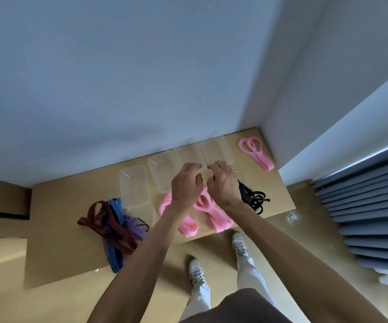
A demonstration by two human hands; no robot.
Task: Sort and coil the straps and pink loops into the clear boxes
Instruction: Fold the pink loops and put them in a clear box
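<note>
Single head-worn wide-angle view; looks steeply down over table (48,264) toward wall corner; feet visible below.

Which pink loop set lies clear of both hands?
The pink figure-eight loops at the table's far right corner by the wall. The other pink loops lie at the near edge, partly under the wrists.

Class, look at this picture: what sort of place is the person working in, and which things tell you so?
Probably an indoor room corner, perhaps a home or office: plain pale walls meet behind a low wooden table, and a pleated blue curtain hangs on the right.
</note>
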